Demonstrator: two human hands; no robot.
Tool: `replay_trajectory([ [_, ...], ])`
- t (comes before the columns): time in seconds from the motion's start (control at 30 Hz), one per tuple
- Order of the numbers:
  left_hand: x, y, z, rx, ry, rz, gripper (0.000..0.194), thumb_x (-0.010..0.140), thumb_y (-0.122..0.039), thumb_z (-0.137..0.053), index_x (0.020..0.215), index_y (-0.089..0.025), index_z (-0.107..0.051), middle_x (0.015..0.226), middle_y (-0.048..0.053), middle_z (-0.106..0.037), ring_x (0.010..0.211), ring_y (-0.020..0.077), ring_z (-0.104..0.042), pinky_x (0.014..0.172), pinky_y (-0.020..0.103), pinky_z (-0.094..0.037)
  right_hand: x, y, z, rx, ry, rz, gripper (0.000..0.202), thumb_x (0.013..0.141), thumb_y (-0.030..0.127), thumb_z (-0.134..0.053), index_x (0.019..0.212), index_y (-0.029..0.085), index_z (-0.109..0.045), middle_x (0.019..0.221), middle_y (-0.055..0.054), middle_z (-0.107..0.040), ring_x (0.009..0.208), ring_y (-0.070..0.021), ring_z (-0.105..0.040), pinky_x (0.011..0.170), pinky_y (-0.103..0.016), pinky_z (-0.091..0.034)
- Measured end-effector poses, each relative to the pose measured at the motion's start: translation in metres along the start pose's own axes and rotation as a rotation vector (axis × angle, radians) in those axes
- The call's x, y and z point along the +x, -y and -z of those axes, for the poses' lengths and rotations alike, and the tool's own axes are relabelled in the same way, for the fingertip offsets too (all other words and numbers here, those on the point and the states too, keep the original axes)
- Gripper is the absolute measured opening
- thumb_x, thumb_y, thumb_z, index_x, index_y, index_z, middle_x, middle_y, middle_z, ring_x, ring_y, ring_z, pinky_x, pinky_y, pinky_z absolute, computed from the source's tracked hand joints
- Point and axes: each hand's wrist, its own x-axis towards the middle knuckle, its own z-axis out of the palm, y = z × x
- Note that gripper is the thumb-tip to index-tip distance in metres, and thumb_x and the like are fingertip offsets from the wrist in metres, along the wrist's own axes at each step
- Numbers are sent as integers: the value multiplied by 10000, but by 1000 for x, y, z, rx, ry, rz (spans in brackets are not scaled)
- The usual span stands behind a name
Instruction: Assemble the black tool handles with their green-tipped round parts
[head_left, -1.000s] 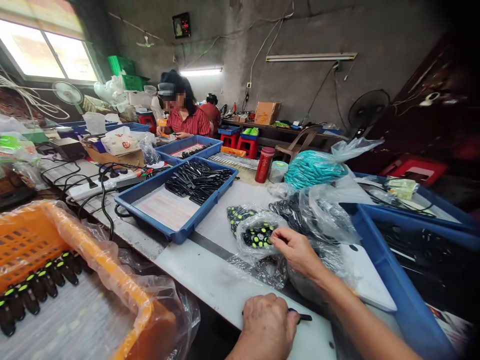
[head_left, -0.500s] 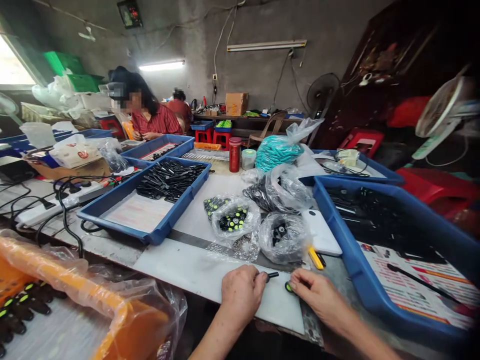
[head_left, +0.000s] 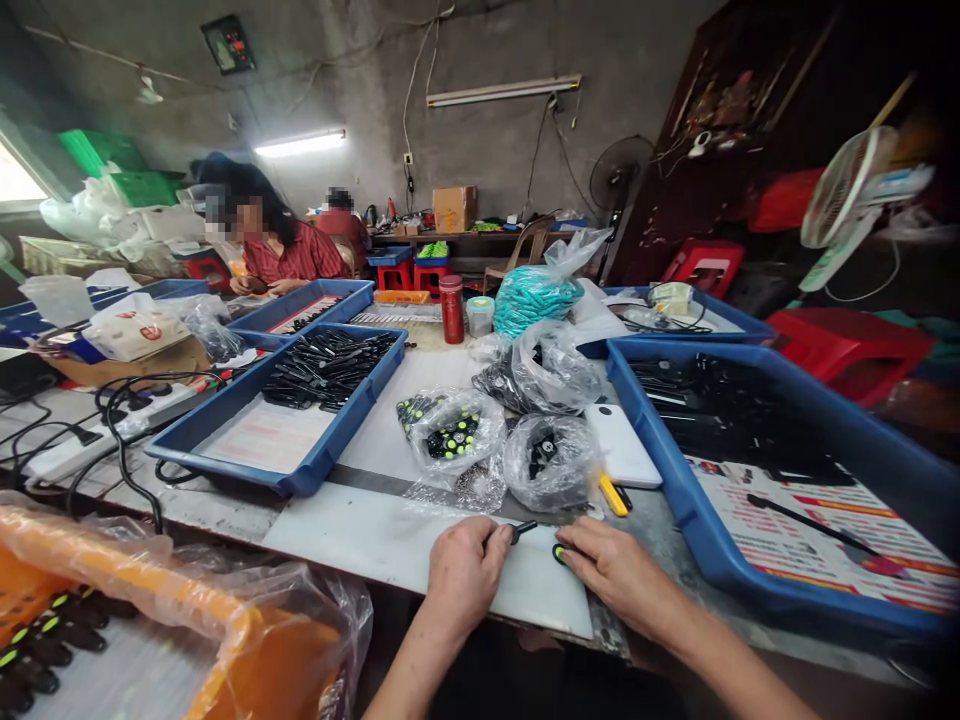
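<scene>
My left hand (head_left: 463, 572) rests on the white board (head_left: 390, 545) at the table's near edge, fingers closed on a thin black stick part (head_left: 523, 527) whose tip pokes out to the right. My right hand (head_left: 611, 570) lies just right of it, pinching a small black-and-green cap (head_left: 559, 552) at its fingertips. The two pieces are a few centimetres apart. Right behind the hands sit clear plastic bags, one with green-dotted black caps (head_left: 454, 438) and one with black parts (head_left: 550, 458).
A blue tray with black sticks (head_left: 300, 400) stands left of centre, and a larger blue tray (head_left: 757, 470) to the right. An orange basket lined with plastic (head_left: 150, 610) is at near left. A white phone (head_left: 622, 445), a red flask (head_left: 451, 309), a power strip (head_left: 112, 415) and seated co-workers (head_left: 277, 250) lie beyond.
My right hand left the bag of caps and came down to the near edge with a cap. The view swung right and the two hands closed in on each other.
</scene>
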Motion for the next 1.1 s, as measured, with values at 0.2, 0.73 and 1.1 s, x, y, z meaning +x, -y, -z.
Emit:
replay_trajectory([
  [0.2, -2, -2, 8, -103, 29, -52, 302, 823, -305, -384, 649, -166, -588, 584, -3, -546, 582, 129, -481, 530, 208, -311, 3, -3, -5, -198, 80, 80, 178, 799, 89, -435, 746, 156, -591, 708, -49, -537, 654, -176, -533, 601, -252, -414],
  [0.73, -13, -10, 10, -193, 65, -122, 152, 768, -167, -461, 743, -187, -610, 679, -12, -489, 675, 123, -488, 625, 205, -365, 10, 1, -12, -358, 63, 63, 171, 661, 23, -460, 664, 123, -598, 657, -86, -579, 600, -208, -555, 542, -261, -393],
  [1.1, -13, -2, -11, -558, -76, -87, 313, 723, -194, -531, 1023, -185, -623, 869, 35, -658, 782, 173, -569, 734, 260, -443, 0, 7, -11, 443, -362, -203, 146, 712, 278, -505, 732, 185, -615, 644, -22, -590, 570, -177, -532, 544, -270, -431],
])
